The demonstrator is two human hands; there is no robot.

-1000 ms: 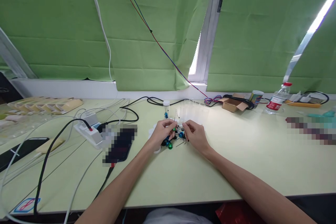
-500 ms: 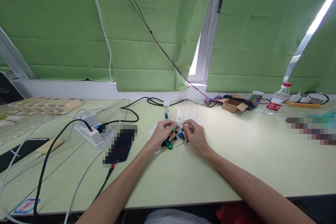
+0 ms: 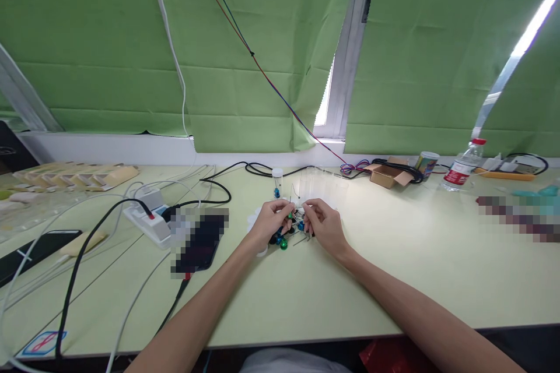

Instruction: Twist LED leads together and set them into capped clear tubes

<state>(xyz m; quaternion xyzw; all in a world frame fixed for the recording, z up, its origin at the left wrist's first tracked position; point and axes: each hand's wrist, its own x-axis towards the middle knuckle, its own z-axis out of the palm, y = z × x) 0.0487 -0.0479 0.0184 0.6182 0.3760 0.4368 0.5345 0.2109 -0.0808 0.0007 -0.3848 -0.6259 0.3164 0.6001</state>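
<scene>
My left hand (image 3: 270,222) and my right hand (image 3: 322,225) meet over a small heap of blue, green and black electronic parts with wire legs (image 3: 285,236) on the pale green table (image 3: 394,268). The left fingers pinch a small green part (image 3: 289,216). The right fingers are pinched close beside it, on something too small to make out. A clear vial with a white cap and a blue part inside (image 3: 277,182) stands just behind the hands, next to several clear tubes (image 3: 321,185).
A dark phone (image 3: 202,240) and a white power strip (image 3: 149,215) with black and white cables lie to the left. Another phone (image 3: 32,250) is at far left. A cardboard box (image 3: 387,174), a cup (image 3: 426,163) and a water bottle (image 3: 462,170) stand at the back right.
The right hand has crept slightly left toward the left hand. Both hands otherwise stay over the heap of parts.
</scene>
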